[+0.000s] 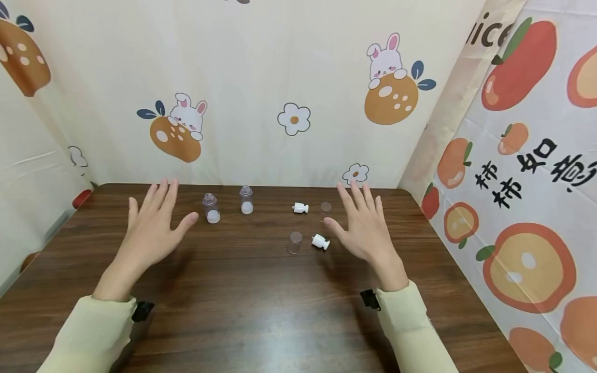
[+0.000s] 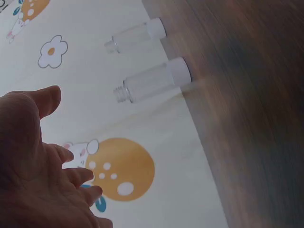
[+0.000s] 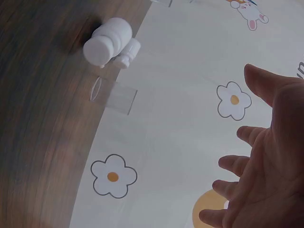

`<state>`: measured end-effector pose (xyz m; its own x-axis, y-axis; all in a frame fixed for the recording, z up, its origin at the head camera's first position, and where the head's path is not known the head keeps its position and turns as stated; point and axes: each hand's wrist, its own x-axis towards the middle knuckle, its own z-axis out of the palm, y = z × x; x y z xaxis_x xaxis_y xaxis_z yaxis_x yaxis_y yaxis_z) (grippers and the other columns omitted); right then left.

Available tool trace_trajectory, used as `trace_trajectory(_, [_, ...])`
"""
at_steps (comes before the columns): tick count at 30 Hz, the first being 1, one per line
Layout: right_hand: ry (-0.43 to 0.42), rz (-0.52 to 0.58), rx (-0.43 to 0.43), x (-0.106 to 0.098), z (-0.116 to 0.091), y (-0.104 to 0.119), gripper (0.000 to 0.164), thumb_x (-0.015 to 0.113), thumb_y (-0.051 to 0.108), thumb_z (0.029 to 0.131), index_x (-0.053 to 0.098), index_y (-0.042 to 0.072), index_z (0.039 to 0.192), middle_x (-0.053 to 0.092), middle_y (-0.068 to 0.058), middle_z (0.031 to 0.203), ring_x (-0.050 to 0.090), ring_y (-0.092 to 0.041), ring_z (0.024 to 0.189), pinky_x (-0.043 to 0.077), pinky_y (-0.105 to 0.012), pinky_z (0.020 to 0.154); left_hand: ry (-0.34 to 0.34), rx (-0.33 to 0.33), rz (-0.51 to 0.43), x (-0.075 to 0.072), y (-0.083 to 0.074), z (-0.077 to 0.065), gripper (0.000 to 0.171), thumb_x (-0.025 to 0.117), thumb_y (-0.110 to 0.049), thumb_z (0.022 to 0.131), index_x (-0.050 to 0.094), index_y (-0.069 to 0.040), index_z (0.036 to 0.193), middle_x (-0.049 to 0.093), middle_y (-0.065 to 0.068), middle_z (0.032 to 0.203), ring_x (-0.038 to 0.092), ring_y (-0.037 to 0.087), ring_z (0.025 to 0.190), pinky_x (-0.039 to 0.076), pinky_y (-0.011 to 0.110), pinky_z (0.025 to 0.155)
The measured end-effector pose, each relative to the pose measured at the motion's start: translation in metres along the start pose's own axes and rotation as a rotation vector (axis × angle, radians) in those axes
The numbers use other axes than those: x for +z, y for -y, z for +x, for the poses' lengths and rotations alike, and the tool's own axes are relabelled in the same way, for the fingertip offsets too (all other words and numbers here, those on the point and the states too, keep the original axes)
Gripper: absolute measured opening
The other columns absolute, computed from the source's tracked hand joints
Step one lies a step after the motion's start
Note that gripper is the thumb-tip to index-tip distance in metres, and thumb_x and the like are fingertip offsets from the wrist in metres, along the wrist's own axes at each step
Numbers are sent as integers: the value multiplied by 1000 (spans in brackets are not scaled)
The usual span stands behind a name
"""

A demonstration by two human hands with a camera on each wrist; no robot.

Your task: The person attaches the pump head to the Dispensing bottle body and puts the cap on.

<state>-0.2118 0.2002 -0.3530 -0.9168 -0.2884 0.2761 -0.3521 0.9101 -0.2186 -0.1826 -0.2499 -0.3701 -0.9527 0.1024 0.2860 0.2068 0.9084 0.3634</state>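
Observation:
My left hand (image 1: 156,223) is held above the table with its fingers spread, holding nothing. Just right of it two small clear bottles stand upright, a nearer bottle (image 1: 211,208) and a farther bottle (image 1: 246,200). In the left wrist view the near bottle (image 2: 149,84) shows a threaded, uncapped neck and a white base. Fingers also spread, my right hand (image 1: 366,228) hovers with nothing in it. To its left, two white pump-like heads (image 1: 300,207) lie on their sides. Beside them are two clear, cup-like covers (image 1: 295,242), the farther cover (image 1: 326,207) close to my right fingertips.
The brown wooden table (image 1: 252,305) ends at the back against a cream curtain (image 1: 252,77) printed with rabbits and flowers. On the right hangs a white cloth (image 1: 536,171) with fruit prints. A small red object (image 1: 82,199) is by the table's back left corner.

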Motion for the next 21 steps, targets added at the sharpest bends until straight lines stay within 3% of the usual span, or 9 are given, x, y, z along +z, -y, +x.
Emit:
trace_trajectory(6, [17,38,-30,0,2,2,85,55,61,105,19,24,172,10,-11,179,5,-38,164,10,-68,127,9,-1,-139,6,-7,8,93,60,-49,106,10,-2,169,17,32,171,14,56,157,-1,78,120])
trace_trajectory(9, [14,69,-50,2,4,3,84,58,59,105,20,24,171,14,-12,178,9,-38,164,15,-66,127,18,-21,-214,10,-7,13,92,65,-41,105,13,0,169,21,32,170,21,56,155,13,78,120])
trace_trajectory(13, [1,115,-70,3,5,4,82,60,55,105,22,25,171,17,-14,177,17,-39,162,24,-64,125,50,-70,-263,15,-6,19,90,64,-43,105,15,-2,169,24,33,169,26,58,152,27,77,115])
trace_trajectory(17, [4,178,-62,4,6,6,79,61,53,105,25,28,170,20,-11,176,25,-40,160,34,-69,117,66,-102,-305,21,-4,25,88,64,-43,106,17,-3,169,31,34,165,31,58,149,30,77,113])
trace_trajectory(21, [17,245,-56,5,8,8,76,62,53,105,28,30,169,26,-8,174,29,-39,157,36,-71,115,66,-113,-345,27,-2,29,85,65,-41,106,22,-1,167,38,35,161,38,56,146,34,75,112])
